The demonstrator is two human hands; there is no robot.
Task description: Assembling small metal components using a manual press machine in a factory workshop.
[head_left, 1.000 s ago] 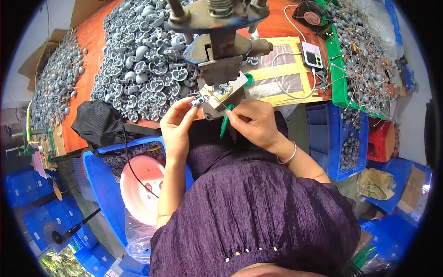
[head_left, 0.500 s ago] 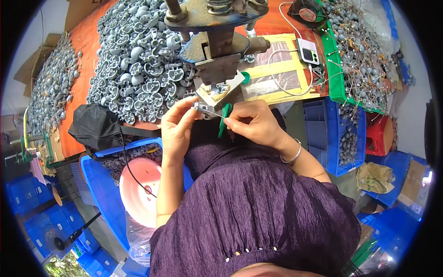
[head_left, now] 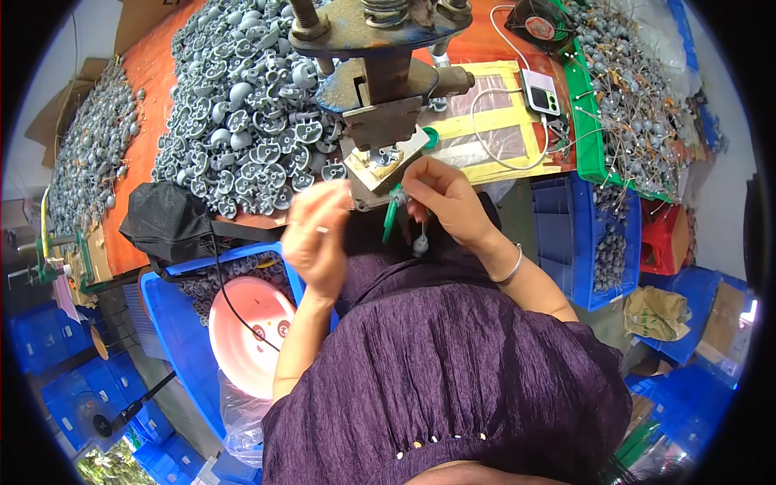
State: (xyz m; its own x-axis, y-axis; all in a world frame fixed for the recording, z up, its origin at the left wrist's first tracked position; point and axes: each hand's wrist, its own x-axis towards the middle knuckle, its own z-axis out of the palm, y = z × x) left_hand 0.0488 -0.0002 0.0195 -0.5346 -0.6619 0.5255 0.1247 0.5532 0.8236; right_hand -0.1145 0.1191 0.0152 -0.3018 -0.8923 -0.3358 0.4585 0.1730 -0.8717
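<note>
Smeared by motion, my left hand [head_left: 318, 238] hovers at the table's front edge, left of the press; whatever its fingers do is unclear. My right hand [head_left: 453, 202] pinches a small grey plastic part [head_left: 398, 195] just in front of the press. Below the right fingers dangles a small grey ball-shaped piece [head_left: 420, 245], seemingly on a thin strand. A green strip-like thing [head_left: 390, 220] stands upright beside the right fingertips; its kind does not show. The metal press head [head_left: 380, 121] is over a pale block [head_left: 384, 167] with grey plastic in it.
Grey plastic shells [head_left: 250, 113] lie heaped on the orange table [head_left: 153, 65]. A green tray [head_left: 588, 137] on the right holds wired grey pieces. A black bag [head_left: 168, 222], a blue crate [head_left: 182, 339] with a pink basin [head_left: 242, 335], and a small white device [head_left: 540, 91] are around me.
My left hand has come off the grey part and moved down, now blurred. The part is at my right fingertips, and a grey ball piece hangs below them.
</note>
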